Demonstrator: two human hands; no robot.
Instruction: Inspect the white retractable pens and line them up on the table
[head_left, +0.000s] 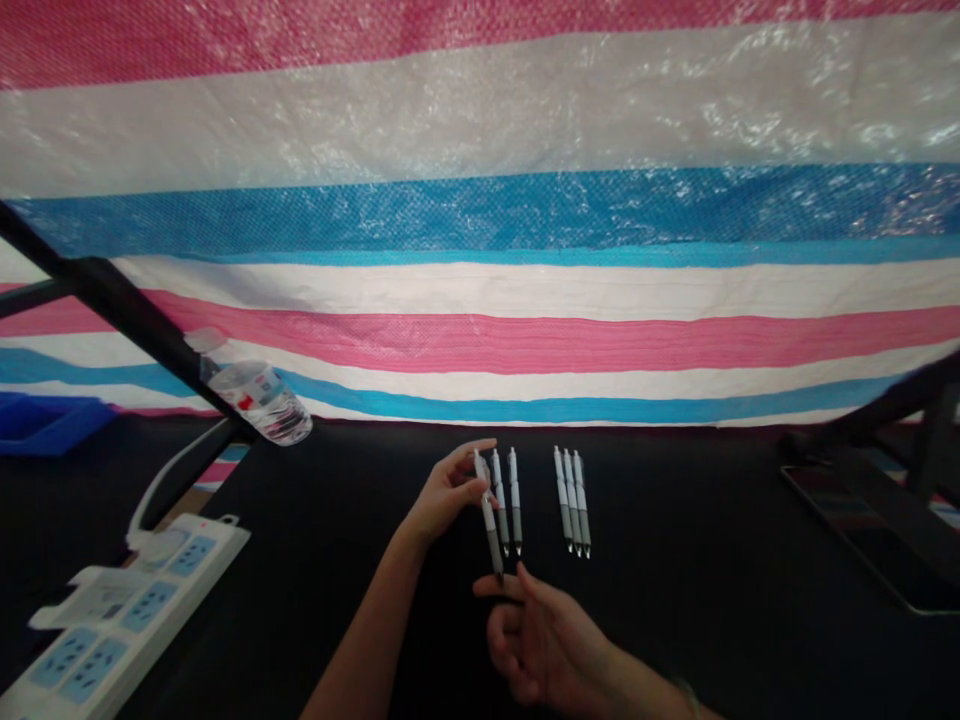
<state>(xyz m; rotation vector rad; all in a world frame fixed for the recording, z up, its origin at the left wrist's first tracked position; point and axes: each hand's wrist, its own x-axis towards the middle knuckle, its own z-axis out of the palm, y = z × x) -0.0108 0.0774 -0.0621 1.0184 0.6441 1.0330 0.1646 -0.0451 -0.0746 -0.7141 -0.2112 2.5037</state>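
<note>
A white pen with a grey grip (489, 512) slants in front of me, its tip end pointing toward me. My left hand (450, 490) is closed on its upper part, with the thumb and fingers around the barrel. At the tip end is my right hand (544, 635), its index finger touching the pen's tip and its thumb standing apart from it. The other fingers of that hand are curled. Just right of the held pen lie two similar pens, a nearer one (501, 503) and another pen (514, 502). Further right, three pens (571, 503) rest side by side.
On the left stand a white power strip (142, 610) with a plugged-in cable and a tilted clear plastic bottle (262, 400). A blue tray (49, 422) is at the far left. A dark phone-like device (870, 540) lies right. Striped sheeting (525, 340) hangs behind the black table (690, 580).
</note>
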